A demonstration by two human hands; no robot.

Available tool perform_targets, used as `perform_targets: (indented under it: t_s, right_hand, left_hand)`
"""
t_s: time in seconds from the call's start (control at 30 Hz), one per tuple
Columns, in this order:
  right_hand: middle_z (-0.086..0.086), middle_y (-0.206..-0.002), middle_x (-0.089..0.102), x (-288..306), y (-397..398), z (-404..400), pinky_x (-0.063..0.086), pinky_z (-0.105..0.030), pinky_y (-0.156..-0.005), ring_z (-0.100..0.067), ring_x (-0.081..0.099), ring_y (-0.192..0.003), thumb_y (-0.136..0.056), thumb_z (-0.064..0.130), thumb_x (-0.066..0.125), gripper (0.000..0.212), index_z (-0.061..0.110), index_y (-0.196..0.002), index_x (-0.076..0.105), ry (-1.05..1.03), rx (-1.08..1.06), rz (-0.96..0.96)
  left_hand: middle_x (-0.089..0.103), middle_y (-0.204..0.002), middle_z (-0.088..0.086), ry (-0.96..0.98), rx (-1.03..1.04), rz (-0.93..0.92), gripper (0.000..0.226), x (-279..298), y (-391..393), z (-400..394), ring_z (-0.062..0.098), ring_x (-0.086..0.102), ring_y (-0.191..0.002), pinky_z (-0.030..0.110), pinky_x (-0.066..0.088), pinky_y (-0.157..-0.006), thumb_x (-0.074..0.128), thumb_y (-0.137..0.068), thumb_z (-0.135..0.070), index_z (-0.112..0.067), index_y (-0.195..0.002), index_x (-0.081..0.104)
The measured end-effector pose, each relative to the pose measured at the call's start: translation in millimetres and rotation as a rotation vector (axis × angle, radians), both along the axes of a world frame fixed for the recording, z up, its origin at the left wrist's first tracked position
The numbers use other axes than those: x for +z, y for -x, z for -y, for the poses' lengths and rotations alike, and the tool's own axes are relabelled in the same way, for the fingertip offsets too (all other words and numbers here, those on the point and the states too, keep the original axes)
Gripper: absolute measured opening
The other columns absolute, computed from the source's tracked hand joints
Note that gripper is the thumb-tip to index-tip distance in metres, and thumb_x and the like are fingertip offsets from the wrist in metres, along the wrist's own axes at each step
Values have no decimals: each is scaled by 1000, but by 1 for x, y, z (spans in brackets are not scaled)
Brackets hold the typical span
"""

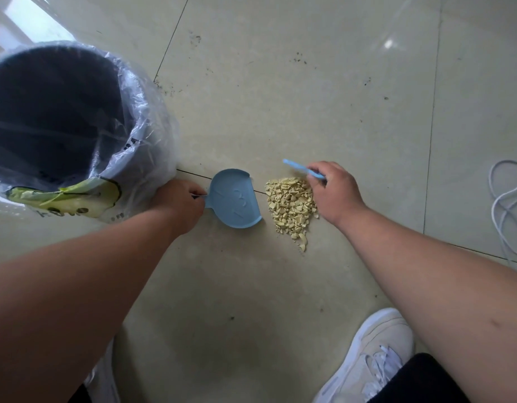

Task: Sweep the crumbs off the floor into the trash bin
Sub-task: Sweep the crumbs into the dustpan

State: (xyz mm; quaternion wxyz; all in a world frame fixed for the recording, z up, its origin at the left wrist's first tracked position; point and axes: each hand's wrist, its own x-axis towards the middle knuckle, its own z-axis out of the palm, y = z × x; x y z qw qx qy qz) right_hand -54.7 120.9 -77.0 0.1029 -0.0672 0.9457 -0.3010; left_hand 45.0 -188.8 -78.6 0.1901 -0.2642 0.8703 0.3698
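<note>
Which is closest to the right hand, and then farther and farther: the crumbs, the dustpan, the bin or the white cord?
From the right hand:
1. Crumbs, right beside it on its left.
2. Dustpan, just past the crumbs.
3. Cord, off at the right edge.
4. Bin, far left.

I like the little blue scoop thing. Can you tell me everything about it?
The dustpan is small, light blue and looks like plastic, with a raised rim and faint lines moulded into its tray. It sits on the floor, holding nothing, its open edge facing the crumbs just beside it. The left hand grips its handle.
</note>
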Motion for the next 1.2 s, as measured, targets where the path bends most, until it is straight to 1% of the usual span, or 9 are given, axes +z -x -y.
perform_targets:
  t_s: [0.1, 0.17, 0.23, 0.3, 0.57, 0.7, 0.83, 0.97, 1.2]
  right_hand:
    - [-10, -119, 66, 5, 5, -17, 34, -20, -82, -16, 54, -97, -104, 20, 56, 28, 12, -127, 71, -49, -191, -49]
    - [-14, -115, 66, 2, 8, -34, 32, -25, -79, -27, 58, -98, -104, 24, 52, 26, 11, -117, 71, -134, -310, -23]
    - [-17, -110, 68, -3, 6, -49, 36, -33, -78, -37, 60, -100, -103, 28, 50, 23, 13, -103, 67, -223, -389, 34]
    - [-17, -106, 70, -8, 2, -55, 42, -37, -79, -38, 62, -98, -103, 30, 50, 23, 14, -101, 66, -256, -416, 91]
    - [-20, -111, 69, -12, -13, -27, 45, -38, -84, -39, 62, -103, -105, 25, 49, 28, 5, -109, 68, -218, -324, 90]
    - [-18, -107, 68, -13, -20, -11, 36, -33, -76, -36, 60, -95, -106, 25, 48, 28, 5, -105, 67, -198, -280, 77]
    - [-15, -105, 65, -12, -25, 3, 35, -31, -75, -25, 49, -84, -107, 25, 47, 28, 6, -106, 67, -167, -270, 75]
    - [-5, -98, 59, -11, -31, 16, 34, -30, -75, -25, 52, -86, -107, 25, 46, 24, 11, -100, 65, -136, -239, 78]
    - [-9, -102, 64, -13, -41, 35, 36, -32, -75, -27, 55, -90, -106, 26, 48, 24, 11, -98, 65, -83, -188, 81]
  left_hand:
    - [74, -71, 1, 93, -84, 28, 17, 9, 7, -1, 23, 67, -66, 29, 51, -60, 64, -87, -17, -20, -77, 77]
    - [75, -76, -1, 148, -119, 48, 17, 14, 15, -3, 22, 68, -74, 27, 46, -63, 63, -88, -18, -19, -80, 78]
    - [74, -77, -3, 176, -131, 69, 16, 15, 23, -4, 22, 68, -76, 25, 43, -65, 65, -89, -20, -21, -79, 77]
    - [73, -82, -3, 197, -135, 85, 14, 15, 29, -6, 22, 67, -79, 25, 43, -67, 65, -90, -21, -24, -81, 76]
    - [75, -93, 0, 212, -145, 85, 17, 8, 36, -7, 24, 66, -83, 27, 45, -72, 64, -91, -19, -30, -83, 74]
    - [75, -95, -1, 206, -160, 83, 17, 6, 38, -9, 24, 66, -83, 26, 45, -72, 63, -90, -21, -29, -87, 77]
    - [76, -94, -1, 200, -170, 91, 15, 6, 41, -12, 25, 68, -85, 27, 46, -72, 64, -88, -21, -26, -84, 78]
    - [78, -91, -1, 201, -185, 105, 18, 5, 44, -13, 26, 70, -81, 27, 48, -69, 64, -86, -21, -27, -73, 75]
    - [76, -88, -5, 187, -176, 115, 19, 5, 44, -17, 25, 69, -79, 29, 52, -71, 64, -84, -28, -34, -67, 70]
